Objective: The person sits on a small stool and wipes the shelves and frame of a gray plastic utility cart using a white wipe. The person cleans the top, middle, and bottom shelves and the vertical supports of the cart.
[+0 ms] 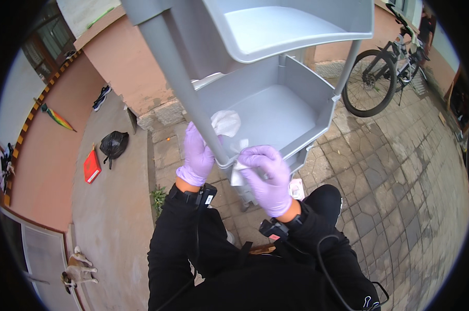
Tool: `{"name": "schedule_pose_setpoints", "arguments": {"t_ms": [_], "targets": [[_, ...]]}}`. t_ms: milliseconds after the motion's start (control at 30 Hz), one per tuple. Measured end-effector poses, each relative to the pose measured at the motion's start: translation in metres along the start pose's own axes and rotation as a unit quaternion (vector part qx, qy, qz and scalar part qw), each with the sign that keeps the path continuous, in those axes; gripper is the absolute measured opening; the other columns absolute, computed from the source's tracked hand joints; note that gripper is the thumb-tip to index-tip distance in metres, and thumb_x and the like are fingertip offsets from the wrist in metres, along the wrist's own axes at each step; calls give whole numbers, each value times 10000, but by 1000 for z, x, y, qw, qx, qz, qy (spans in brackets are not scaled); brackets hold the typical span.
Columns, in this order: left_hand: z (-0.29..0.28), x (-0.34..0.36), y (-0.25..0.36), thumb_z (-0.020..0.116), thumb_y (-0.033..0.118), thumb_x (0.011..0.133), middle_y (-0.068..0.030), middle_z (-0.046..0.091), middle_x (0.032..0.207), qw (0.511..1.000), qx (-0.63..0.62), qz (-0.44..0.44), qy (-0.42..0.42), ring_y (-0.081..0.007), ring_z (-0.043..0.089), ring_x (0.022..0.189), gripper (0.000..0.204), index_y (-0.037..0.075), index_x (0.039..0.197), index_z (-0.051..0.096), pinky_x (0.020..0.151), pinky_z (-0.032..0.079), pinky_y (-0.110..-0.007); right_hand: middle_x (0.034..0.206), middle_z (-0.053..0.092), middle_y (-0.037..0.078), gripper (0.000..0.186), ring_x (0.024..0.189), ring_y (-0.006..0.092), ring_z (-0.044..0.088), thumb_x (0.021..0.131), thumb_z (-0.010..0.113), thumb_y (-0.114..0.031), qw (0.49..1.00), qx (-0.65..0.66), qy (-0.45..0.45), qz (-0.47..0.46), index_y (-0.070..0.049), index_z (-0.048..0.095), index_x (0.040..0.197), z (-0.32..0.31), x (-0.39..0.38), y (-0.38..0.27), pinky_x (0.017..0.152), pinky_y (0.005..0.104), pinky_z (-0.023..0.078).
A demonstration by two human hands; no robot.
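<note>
A grey plastic tiered rack [276, 111] stands before me, with trays one above another on round posts. My left hand [197, 155], in a lilac glove, is at the near left post [185, 88], its fingers partly hidden behind it. A crumpled white wipe [225, 123] sticks out past the post from these fingers, over the middle tray. My right hand [267, 176], gloved the same way, is closed on a second white wipe [237, 175] at the near corner of the middle tray, just right of the post's foot.
The upper tray [301, 31] overhangs the work. A bicycle [374, 78] leans at the far right on stone paving. To the left are a black plastic bag [114, 145], a red box [92, 167], shoes [102, 97] and a lying dog [79, 270]. A cable hangs by my right arm.
</note>
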State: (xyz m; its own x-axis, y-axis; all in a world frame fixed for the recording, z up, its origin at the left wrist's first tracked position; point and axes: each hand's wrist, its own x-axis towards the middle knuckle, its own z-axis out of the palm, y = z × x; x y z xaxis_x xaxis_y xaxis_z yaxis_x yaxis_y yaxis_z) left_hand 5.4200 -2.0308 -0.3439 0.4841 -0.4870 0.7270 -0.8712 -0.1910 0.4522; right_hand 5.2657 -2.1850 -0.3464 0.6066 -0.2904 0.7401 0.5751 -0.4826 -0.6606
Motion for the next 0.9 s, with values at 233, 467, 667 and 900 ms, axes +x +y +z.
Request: {"name": "schedule_pose_setpoints", "arguments": {"t_ms": [233, 467, 667, 900], "targets": [[-1, -4, -6, 535, 230, 927, -57, 596, 728, 999, -22, -39, 5, -125, 567, 665, 477, -88, 1267, 431, 672, 472, -271, 936, 637, 87, 298, 801, 256, 643, 682, 777, 67, 984, -111, 69, -123, -86, 652, 905, 15, -33, 32, 660, 332, 525], [3, -8, -6, 560, 275, 919, -54, 584, 765, 998, -31, -55, 3, -108, 562, 658, 486, -89, 1230, 478, 606, 456, -247, 939, 636, 72, 273, 809, 259, 632, 695, 737, 73, 971, -188, -14, -149, -81, 654, 904, -24, -50, 48, 664, 343, 527], [4, -2, -7, 554, 351, 921, -20, 549, 788, 999, -38, -13, 23, -81, 519, 637, 461, -44, 1157, 548, 561, 419, -230, 946, 633, 128, 250, 882, 283, 646, 745, 660, 86, 985, -146, 85, -30, -28, 629, 966, -60, -17, 30, 793, 365, 537], [6, -2, 11, 595, 156, 862, -139, 590, 916, 968, 218, 105, 63, -296, 563, 848, 223, 8, 1028, 597, 752, 456, -440, 996, 640, 128, 366, 954, 349, 600, 683, 614, 13, 943, -210, -165, -200, -53, 629, 1042, -31, -16, 44, 851, 458, 472]]}}
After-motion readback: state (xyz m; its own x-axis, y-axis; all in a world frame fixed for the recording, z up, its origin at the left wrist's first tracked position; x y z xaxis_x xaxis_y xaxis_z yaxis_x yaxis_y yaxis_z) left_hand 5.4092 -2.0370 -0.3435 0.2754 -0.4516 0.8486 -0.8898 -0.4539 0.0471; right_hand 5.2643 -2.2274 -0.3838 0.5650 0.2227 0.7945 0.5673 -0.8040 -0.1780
